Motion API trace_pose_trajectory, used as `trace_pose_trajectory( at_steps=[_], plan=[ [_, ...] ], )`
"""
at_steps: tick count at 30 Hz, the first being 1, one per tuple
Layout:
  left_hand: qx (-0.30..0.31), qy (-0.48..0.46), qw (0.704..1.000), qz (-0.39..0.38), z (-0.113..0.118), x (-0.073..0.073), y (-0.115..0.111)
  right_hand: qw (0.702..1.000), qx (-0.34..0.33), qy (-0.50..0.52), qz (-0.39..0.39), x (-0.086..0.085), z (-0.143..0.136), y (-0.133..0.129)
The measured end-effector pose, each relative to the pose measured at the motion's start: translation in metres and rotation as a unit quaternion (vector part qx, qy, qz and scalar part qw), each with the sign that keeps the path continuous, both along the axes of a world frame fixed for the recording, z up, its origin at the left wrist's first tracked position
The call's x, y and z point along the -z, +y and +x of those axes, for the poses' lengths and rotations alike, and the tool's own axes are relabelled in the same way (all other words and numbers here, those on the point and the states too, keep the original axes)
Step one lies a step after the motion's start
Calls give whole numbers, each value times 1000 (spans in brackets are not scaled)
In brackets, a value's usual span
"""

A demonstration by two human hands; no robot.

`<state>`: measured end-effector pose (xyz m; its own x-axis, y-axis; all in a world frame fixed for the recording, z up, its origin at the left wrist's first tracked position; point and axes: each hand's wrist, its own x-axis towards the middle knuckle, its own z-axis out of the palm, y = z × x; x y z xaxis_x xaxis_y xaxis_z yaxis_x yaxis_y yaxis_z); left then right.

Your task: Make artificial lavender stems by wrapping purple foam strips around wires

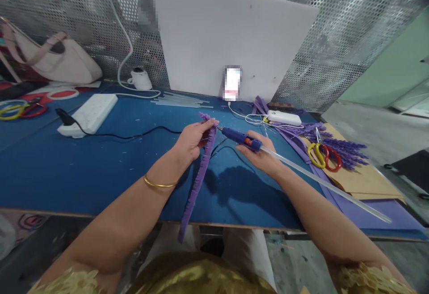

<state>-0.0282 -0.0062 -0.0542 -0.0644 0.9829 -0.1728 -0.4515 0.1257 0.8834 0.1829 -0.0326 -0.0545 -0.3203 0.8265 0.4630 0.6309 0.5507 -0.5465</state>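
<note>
My left hand (196,138) pinches a long purple fringed strip (201,173) near its top end. The strip's lower end hangs past the table's front edge, and a small purple tuft (203,116) shows above my fingers. In my right hand (259,153) is a blue glue gun (237,136), its nozzle at the strip beside my left fingertips; I cannot tell if it touches. From the gun's rear a long clear glue stick (321,178) reaches back over my right forearm.
Red-and-yellow scissors (323,155) lie by purple flower sprigs (342,149) at right. Behind are several glue sticks (181,99), a lit phone (232,83) and a white power bank (284,117). A white power strip (89,114) feeds a black cord (134,136) crossing the blue table (100,173).
</note>
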Motion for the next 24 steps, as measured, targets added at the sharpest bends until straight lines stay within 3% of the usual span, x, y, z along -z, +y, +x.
trace_pose_trajectory(
  at_steps=[24],
  plan=[
    [4,-2,1000,1,1,-1,-1,999,18,-30,-5,-1,-3,-1]
  ],
)
